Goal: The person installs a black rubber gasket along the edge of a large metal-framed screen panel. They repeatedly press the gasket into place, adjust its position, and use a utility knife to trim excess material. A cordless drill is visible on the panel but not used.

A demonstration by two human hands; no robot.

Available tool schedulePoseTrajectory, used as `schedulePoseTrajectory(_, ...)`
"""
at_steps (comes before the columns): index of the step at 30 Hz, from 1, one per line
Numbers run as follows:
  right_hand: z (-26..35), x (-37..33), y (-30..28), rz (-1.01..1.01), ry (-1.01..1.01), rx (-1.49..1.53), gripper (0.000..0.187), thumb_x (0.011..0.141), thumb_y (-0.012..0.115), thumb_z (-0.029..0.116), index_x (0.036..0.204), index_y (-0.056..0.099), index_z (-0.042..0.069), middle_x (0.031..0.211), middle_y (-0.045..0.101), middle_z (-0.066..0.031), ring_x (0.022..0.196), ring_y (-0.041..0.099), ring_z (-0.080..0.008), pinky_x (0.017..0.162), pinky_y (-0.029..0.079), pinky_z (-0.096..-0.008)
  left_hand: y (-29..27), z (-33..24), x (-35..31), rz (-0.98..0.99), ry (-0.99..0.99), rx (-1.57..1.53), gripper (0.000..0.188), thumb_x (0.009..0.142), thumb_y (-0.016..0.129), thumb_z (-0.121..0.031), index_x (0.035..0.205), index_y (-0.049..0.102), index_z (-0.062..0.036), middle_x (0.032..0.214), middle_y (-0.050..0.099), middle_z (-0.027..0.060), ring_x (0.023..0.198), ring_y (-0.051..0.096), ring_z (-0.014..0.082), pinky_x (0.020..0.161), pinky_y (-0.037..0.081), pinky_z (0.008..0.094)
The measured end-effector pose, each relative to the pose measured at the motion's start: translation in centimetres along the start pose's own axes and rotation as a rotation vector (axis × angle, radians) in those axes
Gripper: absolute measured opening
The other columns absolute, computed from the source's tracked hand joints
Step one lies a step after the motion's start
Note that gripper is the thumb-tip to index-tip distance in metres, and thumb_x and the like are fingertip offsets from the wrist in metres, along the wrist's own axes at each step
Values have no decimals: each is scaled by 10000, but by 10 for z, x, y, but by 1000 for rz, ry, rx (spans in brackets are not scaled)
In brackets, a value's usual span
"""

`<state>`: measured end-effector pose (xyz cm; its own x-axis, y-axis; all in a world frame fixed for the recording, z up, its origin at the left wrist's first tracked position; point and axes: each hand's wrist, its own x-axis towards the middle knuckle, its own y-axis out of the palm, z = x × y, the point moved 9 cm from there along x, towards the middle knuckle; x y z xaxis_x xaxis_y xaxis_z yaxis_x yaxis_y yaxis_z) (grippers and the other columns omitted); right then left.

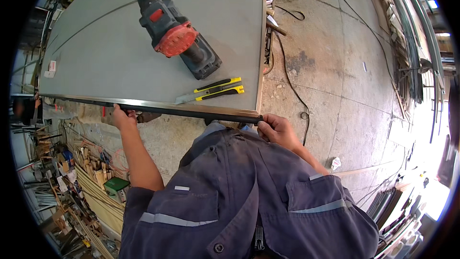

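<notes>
A long black strip (191,113) runs along the near metal-framed edge of a large grey panel (110,62). My left hand (125,117) is closed on the strip left of the middle, its fingertips partly hidden beneath it. At the panel's near right corner, my right hand (279,132) pinches the strip's end between thumb and fingers. On the panel, just beyond the strip, lies a yellow and black utility knife (218,89) with its blade end pointing left. Farther back rests a black and red cordless drill (175,31) with a bit in its chuck.
Dark cables (292,86) snake over the concrete floor (321,67) on the right. Long profiles (412,43) are stacked along the far right. Wood offcuts and strips (96,172) crowd the left, near a green box (116,185). A small white piece (50,69) sits on the panel's left.
</notes>
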<state>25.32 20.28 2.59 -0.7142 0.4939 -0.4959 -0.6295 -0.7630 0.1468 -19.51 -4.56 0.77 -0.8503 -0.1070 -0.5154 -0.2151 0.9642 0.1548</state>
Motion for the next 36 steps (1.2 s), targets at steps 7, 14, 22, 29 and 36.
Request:
schedulePoseTrajectory(7,-4,-4,3,-2,-28,-31,193,929,509,181,847,557,13,668,542,20,596,462,-44,538,388,-215,-1,-2,-16,18,-27,56,277,951,451,-311,835,503,-65,671,501,30,444,395,114,342,286,211)
schedulePoseTrajectory(14,-6,5,5,26,-55,-32,212,928,506,187,821,557,11,666,554,9,591,481,-53,540,405,-225,-7,-1,-2,-48,25,80,235,944,463,-279,837,508,-75,678,510,28,443,401,118,345,293,218)
schedulePoseTrajectory(22,-35,-1,-25,1,-25,174,256,928,523,240,958,572,-10,704,565,-11,571,466,-58,521,396,-218,-5,-1,-22,64,-5,110,290,936,486,-351,811,484,-89,649,458,12,502,434,118,383,322,215)
schedulePoseTrajectory(29,-15,-9,-19,-110,-48,84,262,945,460,228,884,555,-8,648,538,-17,495,406,-49,446,323,-206,-18,14,-29,210,-15,176,329,924,484,-405,785,531,-110,622,472,10,500,458,115,377,355,219)
schedulePoseTrajectory(36,-8,9,4,-193,-70,19,337,972,401,319,831,519,36,641,540,-39,461,408,-63,410,300,-210,-54,-48,35,23,101,79,303,926,484,-351,881,538,-56,642,456,27,486,480,143,388,359,243)
